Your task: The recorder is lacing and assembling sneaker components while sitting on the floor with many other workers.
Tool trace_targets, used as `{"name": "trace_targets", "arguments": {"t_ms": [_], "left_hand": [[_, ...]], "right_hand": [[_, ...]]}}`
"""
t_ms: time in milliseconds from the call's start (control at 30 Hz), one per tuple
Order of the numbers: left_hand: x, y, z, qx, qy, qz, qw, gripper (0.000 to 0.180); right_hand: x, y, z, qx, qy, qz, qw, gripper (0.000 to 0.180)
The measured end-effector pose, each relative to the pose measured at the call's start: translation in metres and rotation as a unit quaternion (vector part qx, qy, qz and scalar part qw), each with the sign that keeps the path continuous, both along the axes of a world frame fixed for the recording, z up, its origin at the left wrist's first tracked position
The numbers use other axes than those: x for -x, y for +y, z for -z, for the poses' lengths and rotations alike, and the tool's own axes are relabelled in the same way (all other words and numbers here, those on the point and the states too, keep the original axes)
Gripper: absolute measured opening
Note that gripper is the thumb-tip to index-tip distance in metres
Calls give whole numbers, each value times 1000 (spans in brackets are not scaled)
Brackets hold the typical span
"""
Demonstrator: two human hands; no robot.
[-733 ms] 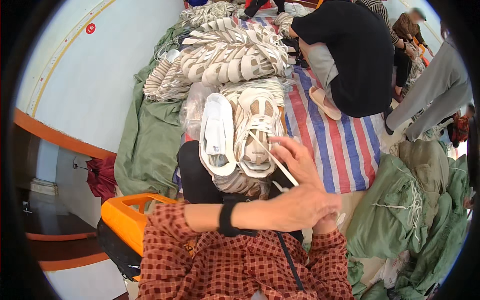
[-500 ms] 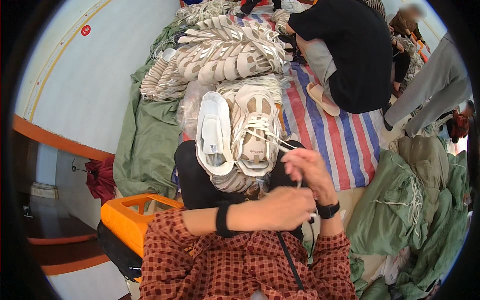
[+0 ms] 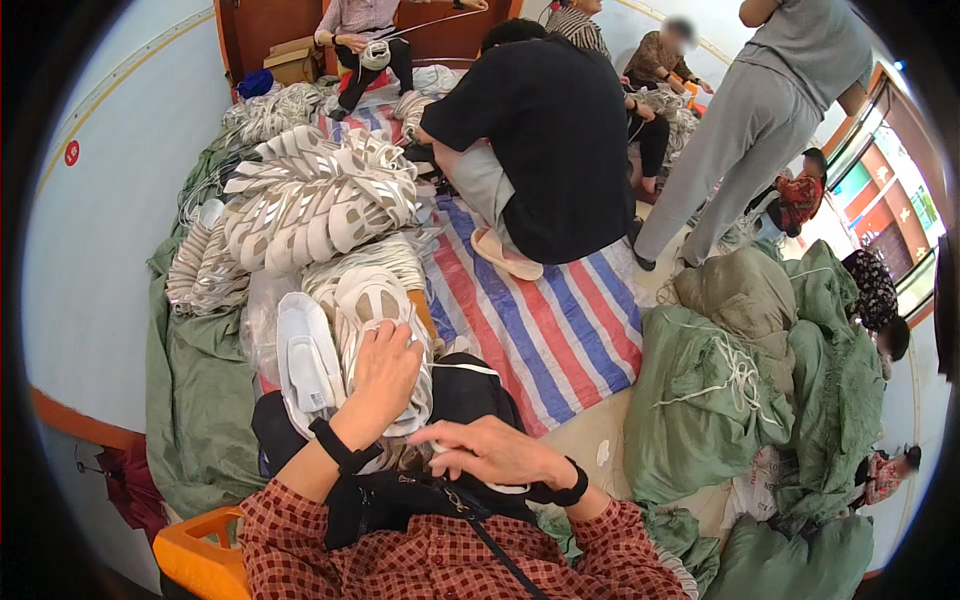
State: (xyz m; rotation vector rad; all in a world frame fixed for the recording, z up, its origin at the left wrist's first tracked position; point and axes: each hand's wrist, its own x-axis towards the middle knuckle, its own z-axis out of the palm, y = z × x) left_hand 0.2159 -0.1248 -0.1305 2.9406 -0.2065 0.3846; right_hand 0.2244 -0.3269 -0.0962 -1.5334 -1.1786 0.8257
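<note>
Nearest the camera, the person's right hand (image 3: 495, 455) is hovering palm down over a black bag (image 3: 470, 400) in the lap, its fingers curled loosely over something pale that is mostly hidden, so whether that grip is clamping on it cannot be told. Just beyond, the left hand (image 3: 383, 375) is lying flat with fingers spread apart on a white shoe upper (image 3: 375, 300), pressing on it rather than closing around it. That upper is resting at the near end of a heap, touching a second white shoe piece (image 3: 305, 355) lying sole side up just to its left. An orange crate (image 3: 195, 555) is poking out at the lower left beside the checked sleeve. Farther on, long rows of white shoe uppers (image 3: 310, 200) are lying on green cloth (image 3: 195, 400), next to a striped tarp (image 3: 555, 320) covering the floor. Green sacks (image 3: 700, 400) are piling up at the right. Beyond, a person in black (image 3: 550, 140) is crouching on the tarp, and another in grey (image 3: 760, 120) is standing.
</note>
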Motion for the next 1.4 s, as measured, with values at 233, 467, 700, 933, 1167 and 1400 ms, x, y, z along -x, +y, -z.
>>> {"name": "trace_targets", "arguments": {"t_ms": [233, 467, 700, 933, 1167, 1400], "left_hand": [[28, 22, -59, 535, 410, 133, 727, 31], [38, 80, -122, 581, 202, 67, 786, 29], [62, 179, -154, 677, 50, 10, 734, 36], [101, 281, -167, 739, -103, -84, 661, 44], [146, 342, -189, 664, -240, -250, 663, 40], [169, 374, -214, 563, -324, -344, 678, 37]], "right_hand": [[-15, 6, -12, -50, 53, 119, 990, 21], [-77, 34, 80, -5, -250, 251, 935, 38], [-88, -4, 65, -110, 263, 165, 944, 23], [-165, -134, 81, -427, 537, 209, 697, 34], [-210, -245, 114, -533, 442, 363, 623, 40], [-259, -383, 187, -344, 360, 533, 684, 26]]}}
